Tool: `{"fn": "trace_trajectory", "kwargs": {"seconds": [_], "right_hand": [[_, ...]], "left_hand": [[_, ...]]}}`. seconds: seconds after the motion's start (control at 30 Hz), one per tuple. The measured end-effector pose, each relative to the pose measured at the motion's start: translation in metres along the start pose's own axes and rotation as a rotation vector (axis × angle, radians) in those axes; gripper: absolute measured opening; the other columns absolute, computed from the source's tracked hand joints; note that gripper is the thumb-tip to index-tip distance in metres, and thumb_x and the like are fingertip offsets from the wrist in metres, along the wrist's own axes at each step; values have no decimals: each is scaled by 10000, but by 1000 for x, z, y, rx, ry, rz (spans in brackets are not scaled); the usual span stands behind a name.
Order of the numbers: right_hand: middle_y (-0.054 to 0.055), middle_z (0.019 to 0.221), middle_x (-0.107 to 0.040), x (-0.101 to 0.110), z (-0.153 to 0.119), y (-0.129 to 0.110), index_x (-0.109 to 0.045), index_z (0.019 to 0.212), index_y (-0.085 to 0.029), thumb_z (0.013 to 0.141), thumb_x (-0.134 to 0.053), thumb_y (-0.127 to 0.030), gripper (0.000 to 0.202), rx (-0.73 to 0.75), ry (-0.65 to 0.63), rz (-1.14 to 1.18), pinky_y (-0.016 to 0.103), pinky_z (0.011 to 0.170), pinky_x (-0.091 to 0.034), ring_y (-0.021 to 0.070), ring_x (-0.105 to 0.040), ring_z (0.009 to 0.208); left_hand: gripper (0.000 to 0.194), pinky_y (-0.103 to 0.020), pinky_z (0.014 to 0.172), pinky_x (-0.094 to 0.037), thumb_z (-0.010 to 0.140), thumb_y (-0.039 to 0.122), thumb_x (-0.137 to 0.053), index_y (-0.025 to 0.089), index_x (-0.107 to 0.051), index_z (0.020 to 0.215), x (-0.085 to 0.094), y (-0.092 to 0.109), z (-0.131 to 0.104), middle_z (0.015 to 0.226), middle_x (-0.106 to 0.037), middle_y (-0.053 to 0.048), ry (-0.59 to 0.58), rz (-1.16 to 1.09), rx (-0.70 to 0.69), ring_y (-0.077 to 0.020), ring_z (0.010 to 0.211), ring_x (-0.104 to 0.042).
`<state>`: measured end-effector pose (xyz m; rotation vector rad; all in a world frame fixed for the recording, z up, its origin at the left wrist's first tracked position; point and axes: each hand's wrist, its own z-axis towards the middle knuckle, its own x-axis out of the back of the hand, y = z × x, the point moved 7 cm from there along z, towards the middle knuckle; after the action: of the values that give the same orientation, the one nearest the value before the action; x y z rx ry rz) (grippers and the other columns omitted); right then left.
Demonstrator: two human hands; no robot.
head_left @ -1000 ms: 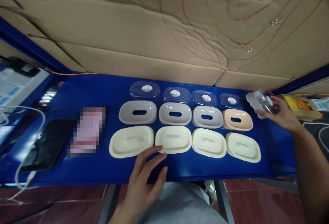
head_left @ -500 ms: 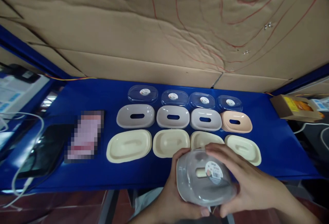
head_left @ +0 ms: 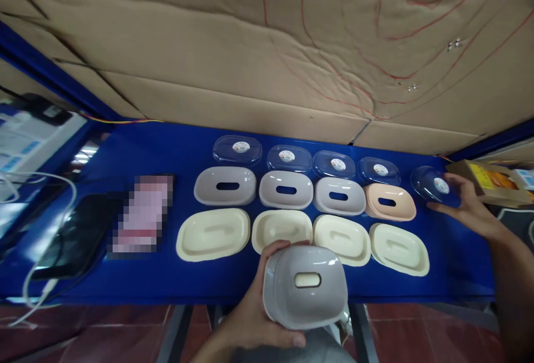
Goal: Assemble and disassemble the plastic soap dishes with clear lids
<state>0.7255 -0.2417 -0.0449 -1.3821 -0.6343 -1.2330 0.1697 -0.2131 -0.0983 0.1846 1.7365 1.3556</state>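
Note:
My left hand (head_left: pixel 254 318) grips a grey oval box (head_left: pixel 317 302) over the table's front edge; a cream piece shows through its slot. At the right end of the back row, my right hand (head_left: pixel 467 204) holds a clear lid (head_left: pixel 431 185) by its right side. Several clear lids with round labels, such as one (head_left: pixel 237 154), lie along the back. In the middle row are grey slotted trays (head_left: pixel 204 188) and one peach slotted tray (head_left: pixel 409 204). Cream oval trays (head_left: pixel 187 240) form the front row, one partly behind the held box.
On the blue table (head_left: pixel 137 285) at left lie a phone with a blurred screen (head_left: pixel 144 213), a dark tablet (head_left: pixel 75 235) and a white cable (head_left: pixel 29 274). An open cardboard box (head_left: pixel 471 177) stands at the right. Cardboard (head_left: pixel 208 63) walls the back.
The clear lid has come off the grey box and moved with my right hand to the back right. My left hand still holds the box, now slightly further left.

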Motion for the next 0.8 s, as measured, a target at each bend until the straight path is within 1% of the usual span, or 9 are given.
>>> {"fn": "trace_trajectory", "kwargs": {"seconds": [0.07,0.13,0.27,0.4,0.5,0.6,0.63,0.7,0.8], "right_hand": [[138,1473,-545,-12,5,27,-426,1463,-334,770,-738,-745,864,-123,-54,0,636,1114,-510,514,-555,1396],[147,1463,-568,-23,11,35,-474,1413,-315,701,-781,-709,869,-189,-124,-15,689,1110,-493,535,-561,1381],[148,1511,-597,-32,29,28,-521,1397,-310,703,-767,-625,801,-189,-208,-42,800,1145,-388,564,-527,1420],[148,1640,-523,-23,39,4,-552,1404,-304,772,-734,-618,729,-143,-167,-101,855,1209,-228,599,-361,1550],[88,1722,-431,-9,26,-61,-489,1514,-364,922,-621,-654,672,0,-37,-112,853,1240,-182,573,-278,1602],[-44,1761,-358,-6,-12,-159,-324,1627,-533,1086,-478,-530,563,144,45,-17,703,1327,-250,413,-340,1624],[-42,1748,-385,-13,-28,-194,-299,1645,-541,1092,-499,-500,589,200,12,44,674,1324,-298,394,-390,1602],[30,1742,-409,-39,-62,-265,-273,1690,-458,1048,-621,-516,733,383,-188,169,663,1267,-408,413,-444,1569],[128,1791,-308,-88,-111,-339,-184,1748,-344,849,-795,-750,1160,618,-534,226,628,1188,-513,459,-419,1575]], "left_hand": [[1184,-680,1226,-396,666,460,-1055,423,-303,1580,-2,-1,1,1660,-459,-180,-22,-12,20,-427,1536,-498],[1214,-685,1225,-393,639,427,-1073,414,-305,1579,-3,-2,2,1652,-459,-188,-22,-16,43,-430,1529,-504],[1247,-696,1230,-381,607,411,-1089,401,-309,1580,-3,-3,1,1638,-466,-191,-21,-14,61,-443,1520,-506],[1173,-683,1233,-386,684,420,-1053,426,-301,1584,-5,-1,1,1652,-461,-163,-44,-43,54,-416,1522,-512],[1128,-675,1240,-384,727,422,-1030,445,-302,1588,-6,-1,2,1666,-455,-148,-56,-56,60,-397,1528,-511],[1134,-667,1247,-380,732,423,-1028,454,-296,1598,-6,-1,3,1694,-428,-146,-59,-55,60,-394,1546,-491],[1138,-666,1249,-378,731,431,-1028,457,-294,1601,-6,-1,3,1704,-416,-146,-55,-52,56,-396,1552,-483],[1138,-668,1253,-374,740,448,-1020,465,-283,1608,-4,-2,2,1713,-406,-143,-44,-38,49,-396,1556,-477],[1145,-659,1270,-358,724,470,-1024,465,-302,1612,0,-2,2,1717,-400,-135,-6,6,41,-397,1562,-467]]}}
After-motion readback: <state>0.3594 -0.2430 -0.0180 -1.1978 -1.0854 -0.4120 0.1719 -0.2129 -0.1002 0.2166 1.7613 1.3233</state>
